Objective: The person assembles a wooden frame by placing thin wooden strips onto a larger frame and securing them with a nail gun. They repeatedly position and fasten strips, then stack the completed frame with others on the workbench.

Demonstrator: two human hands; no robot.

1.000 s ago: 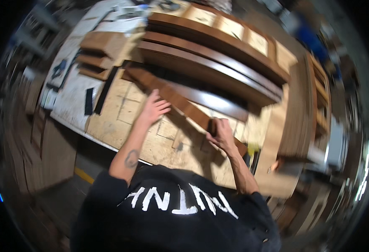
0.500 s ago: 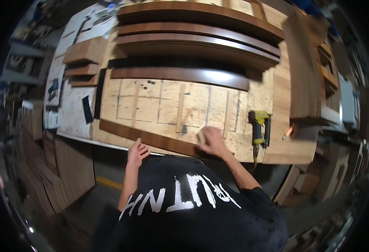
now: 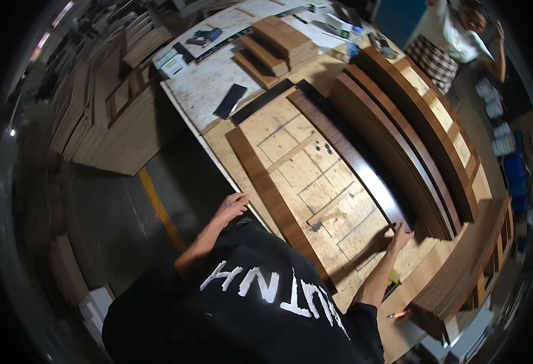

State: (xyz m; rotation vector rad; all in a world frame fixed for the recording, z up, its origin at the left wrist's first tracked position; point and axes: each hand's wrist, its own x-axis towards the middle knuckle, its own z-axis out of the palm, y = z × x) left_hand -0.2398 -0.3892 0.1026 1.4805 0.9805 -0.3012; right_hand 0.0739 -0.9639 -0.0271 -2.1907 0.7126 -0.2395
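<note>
My right hand (image 3: 401, 235) has its fingers and thumb around the near end of a glossy dark brown wooden board (image 3: 354, 159), which lies slanting along the plywood jig surface (image 3: 297, 176). Loosely bent and holding nothing, my left hand (image 3: 233, 207) hovers by the table's near edge, beside a second brown board (image 3: 266, 188). That board lies flat along the near side of the plywood, apart from both hands. A yellow-green nail gun (image 3: 394, 278) is mostly hidden behind my right forearm.
Curved stacked brown boards (image 3: 394, 133) stand beyond the glossy one. Short wood blocks (image 3: 284, 39), a black strip (image 3: 230, 100) and a blue tool (image 3: 204, 36) lie on the white table part. Panels (image 3: 460, 279) stand at right. Another person (image 3: 448, 36) is at the far right.
The view has turned, so the table slants. My right hand left the near board for the end of the glossy board farther in. My left hand has drawn away from the near board.
</note>
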